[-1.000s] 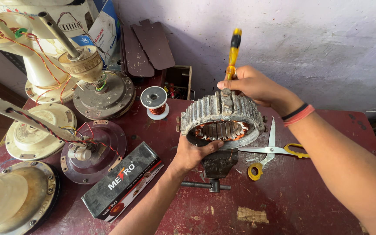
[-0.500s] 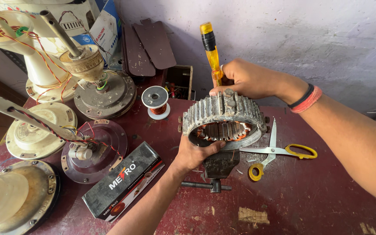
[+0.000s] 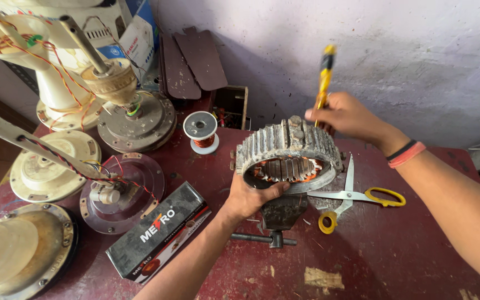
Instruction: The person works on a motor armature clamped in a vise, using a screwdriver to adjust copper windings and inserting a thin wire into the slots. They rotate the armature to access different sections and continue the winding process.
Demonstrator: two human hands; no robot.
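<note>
Yellow screwdriver (image 3: pixel 324 75) now rises higher above the stator (image 3: pixel 289 153), gripped in the right hand (image 3: pixel 346 115); left hand (image 3: pixel 249 195) clamps the stator's near rim, scissors (image 3: pixel 356 195) lying just right.

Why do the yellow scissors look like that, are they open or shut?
Open. The scissors lie on the red table with their two blades spread apart and their yellow handles apart too.

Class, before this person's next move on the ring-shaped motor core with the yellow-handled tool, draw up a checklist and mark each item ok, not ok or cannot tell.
1. Left hand grips the motor core at its near rim: ok.
2. Core seated in the bench vise: cannot tell.
3. Right hand holds the yellow-handled tool: ok.
4. Tool tip visible: not ok, hidden behind the core.
5. Scissors apart from both hands: ok.
</note>
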